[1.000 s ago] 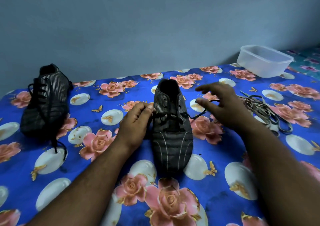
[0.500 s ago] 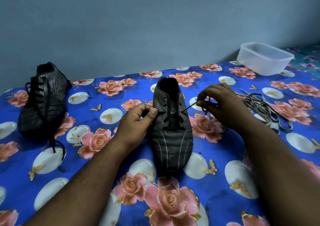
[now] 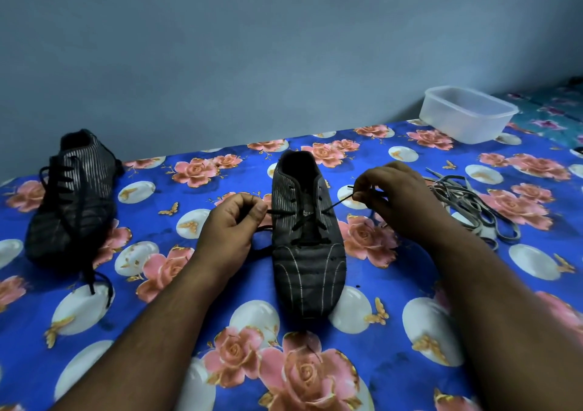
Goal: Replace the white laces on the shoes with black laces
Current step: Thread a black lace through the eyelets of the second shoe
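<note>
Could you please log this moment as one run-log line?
left hand: pinches black lace | right hand: pinches other end | centre shoe: half laced

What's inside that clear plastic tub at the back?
The clear plastic tub by the wall looks empty: through its cloudy sides nothing shows. Its floor is hidden behind the near wall, so something small and flat could lie there unseen.

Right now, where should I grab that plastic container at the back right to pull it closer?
Grip the plastic container by its near long rim, coming from the front with your right hand. It stands upright and open, its out-turned lip faces you, and the wall closes off its far side.
</note>
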The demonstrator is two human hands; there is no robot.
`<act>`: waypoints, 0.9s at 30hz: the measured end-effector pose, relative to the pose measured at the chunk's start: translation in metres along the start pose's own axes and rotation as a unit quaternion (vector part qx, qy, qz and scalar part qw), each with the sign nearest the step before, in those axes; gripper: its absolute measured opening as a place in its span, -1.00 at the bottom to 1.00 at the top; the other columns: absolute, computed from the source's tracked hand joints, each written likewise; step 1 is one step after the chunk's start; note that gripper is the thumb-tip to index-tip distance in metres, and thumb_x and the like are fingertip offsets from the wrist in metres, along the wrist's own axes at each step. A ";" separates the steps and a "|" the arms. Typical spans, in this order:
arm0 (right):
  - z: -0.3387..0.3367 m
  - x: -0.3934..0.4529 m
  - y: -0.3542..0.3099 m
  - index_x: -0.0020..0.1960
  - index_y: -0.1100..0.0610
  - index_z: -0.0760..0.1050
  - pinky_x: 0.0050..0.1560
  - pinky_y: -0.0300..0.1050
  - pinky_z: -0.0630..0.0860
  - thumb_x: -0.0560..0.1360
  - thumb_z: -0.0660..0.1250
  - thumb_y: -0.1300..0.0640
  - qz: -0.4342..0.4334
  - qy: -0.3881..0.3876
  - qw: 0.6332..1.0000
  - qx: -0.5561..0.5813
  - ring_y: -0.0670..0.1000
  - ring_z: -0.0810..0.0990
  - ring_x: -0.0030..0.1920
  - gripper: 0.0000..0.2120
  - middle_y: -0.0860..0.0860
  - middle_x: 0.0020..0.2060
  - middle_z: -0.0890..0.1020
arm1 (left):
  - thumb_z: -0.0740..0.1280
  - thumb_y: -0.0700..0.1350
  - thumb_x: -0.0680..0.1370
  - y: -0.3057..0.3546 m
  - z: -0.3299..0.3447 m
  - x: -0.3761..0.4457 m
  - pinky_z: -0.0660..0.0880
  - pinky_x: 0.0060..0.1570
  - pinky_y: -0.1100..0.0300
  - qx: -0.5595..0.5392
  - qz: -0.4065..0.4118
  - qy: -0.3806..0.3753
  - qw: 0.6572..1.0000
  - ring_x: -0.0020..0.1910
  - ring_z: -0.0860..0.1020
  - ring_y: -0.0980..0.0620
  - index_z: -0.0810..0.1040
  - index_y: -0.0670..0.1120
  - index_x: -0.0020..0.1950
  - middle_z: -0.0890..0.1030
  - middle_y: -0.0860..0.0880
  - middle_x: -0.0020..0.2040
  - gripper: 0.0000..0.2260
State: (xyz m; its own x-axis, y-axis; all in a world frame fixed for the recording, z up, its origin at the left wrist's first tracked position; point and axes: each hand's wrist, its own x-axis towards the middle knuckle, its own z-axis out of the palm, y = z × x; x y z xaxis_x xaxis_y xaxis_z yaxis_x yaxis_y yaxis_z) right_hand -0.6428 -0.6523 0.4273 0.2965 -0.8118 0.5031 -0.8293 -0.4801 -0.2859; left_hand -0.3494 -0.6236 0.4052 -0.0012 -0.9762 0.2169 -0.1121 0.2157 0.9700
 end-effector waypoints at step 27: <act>0.036 0.006 0.010 0.23 -0.12 0.59 0.17 0.13 0.26 0.63 0.26 -0.12 0.197 -0.064 0.967 -0.148 0.12 0.39 0.27 -0.75 -0.05 0.16 0.61 | 0.50 0.22 0.42 0.025 0.045 -0.019 0.47 0.26 -0.08 0.242 -0.032 0.096 0.965 0.18 0.57 0.07 0.41 0.10 0.29 0.48 0.24 0.14 -0.48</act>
State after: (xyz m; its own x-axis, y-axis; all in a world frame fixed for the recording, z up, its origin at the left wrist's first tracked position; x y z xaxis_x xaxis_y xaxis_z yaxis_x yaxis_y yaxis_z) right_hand -0.6318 -0.6741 0.3981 -0.0305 -0.9560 0.2917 -0.9834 -0.0236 -0.1800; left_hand -0.3968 -0.6005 0.4208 0.1993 -0.9550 0.2197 -0.5562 0.0744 0.8277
